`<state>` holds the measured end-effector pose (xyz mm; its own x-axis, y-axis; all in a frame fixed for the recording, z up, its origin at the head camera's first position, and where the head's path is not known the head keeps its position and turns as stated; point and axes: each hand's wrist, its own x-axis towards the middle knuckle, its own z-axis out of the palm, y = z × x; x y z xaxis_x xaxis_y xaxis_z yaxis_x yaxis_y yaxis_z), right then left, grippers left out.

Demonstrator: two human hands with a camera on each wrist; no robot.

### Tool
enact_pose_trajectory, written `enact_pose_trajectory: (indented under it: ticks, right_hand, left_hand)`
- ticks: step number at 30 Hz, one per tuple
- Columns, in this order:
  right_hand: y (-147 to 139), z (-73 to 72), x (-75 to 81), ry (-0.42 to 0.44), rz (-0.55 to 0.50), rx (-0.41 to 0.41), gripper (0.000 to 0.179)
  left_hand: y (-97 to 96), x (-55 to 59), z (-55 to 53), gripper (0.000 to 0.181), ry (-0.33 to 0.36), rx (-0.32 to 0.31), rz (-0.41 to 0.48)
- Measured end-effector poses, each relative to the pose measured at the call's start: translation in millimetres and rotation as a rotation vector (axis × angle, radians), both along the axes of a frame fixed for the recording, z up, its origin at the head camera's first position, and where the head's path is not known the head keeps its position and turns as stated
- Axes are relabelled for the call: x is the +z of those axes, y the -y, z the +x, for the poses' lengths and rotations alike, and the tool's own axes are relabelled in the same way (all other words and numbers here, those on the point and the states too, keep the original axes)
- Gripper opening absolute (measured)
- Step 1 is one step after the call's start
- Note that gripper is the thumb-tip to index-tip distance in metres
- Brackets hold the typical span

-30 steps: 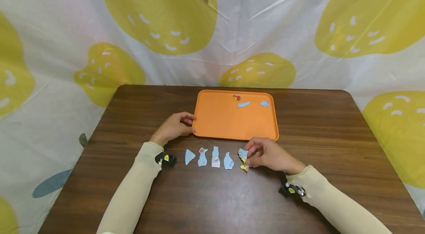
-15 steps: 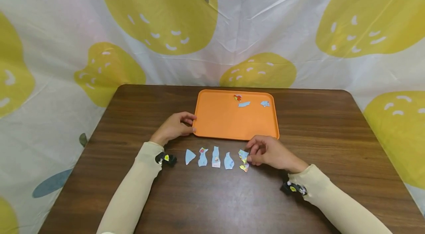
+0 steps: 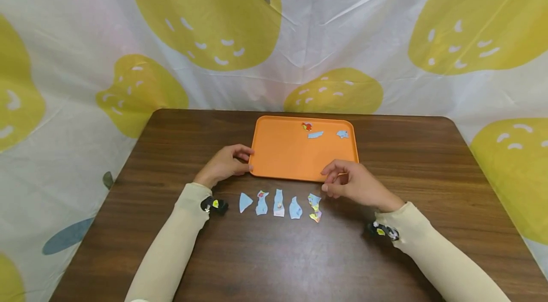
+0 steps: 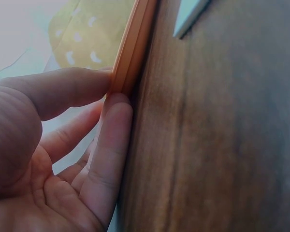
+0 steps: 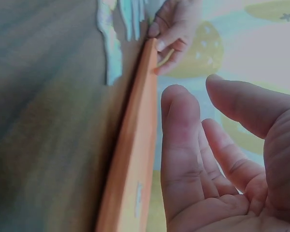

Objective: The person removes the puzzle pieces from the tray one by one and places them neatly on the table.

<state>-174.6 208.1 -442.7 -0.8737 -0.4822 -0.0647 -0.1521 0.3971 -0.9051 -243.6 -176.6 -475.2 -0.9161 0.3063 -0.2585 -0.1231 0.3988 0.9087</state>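
My left hand holds the left edge of the orange tray; the left wrist view shows thumb and fingers at its rim. My right hand is over the tray's front right edge, thumb and fingertips apart and nothing between them. Just in front of the tray, several puzzle-like pieces lie in a row: a light-blue triangular piece, a blue piece with a red patch, a tall blue piece, a pointed blue piece and a jagged blue-and-yellow piece, nearest my right hand.
Inside the tray, toward the back right, lie a small red piece, a blue strip and a jagged blue piece. The brown wooden table ends at a fruit-print cloth behind.
My right hand has let go of the jagged blue-and-yellow piece and moved up and right, to the tray's front edge. That piece lies at the row's right end. My left hand stays put.
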Motion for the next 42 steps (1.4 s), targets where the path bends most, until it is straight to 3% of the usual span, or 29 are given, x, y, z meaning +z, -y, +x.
enact_pose_trajectory:
  ticks: [12, 18, 36, 42]
  right_hand:
    - [7.9, -25.1, 17.0, -0.098, 0.007, -0.073, 0.034]
    - [12.4, -43.3, 20.8, -0.099, 0.001, -0.108, 0.032]
    - [11.5, -113.9, 4.8, -0.057, 0.008, -0.212, 0.04]
    - [13.6, -137.3, -3.6, -0.029, 0.005, -0.207, 0.041]
  left_hand:
    - [-0.9, 0.9, 0.8, 0.047, 0.004, 0.0, 0.003]
    - [-0.5, -0.3, 0.0, 0.047, 0.005, -0.003, 0.007]
    - [-0.5, 0.3, -3.7, 0.048, 0.004, -0.003, 0.008]
    - [1.6, 0.5, -5.5, 0.048, -0.002, 0.001, 0.001]
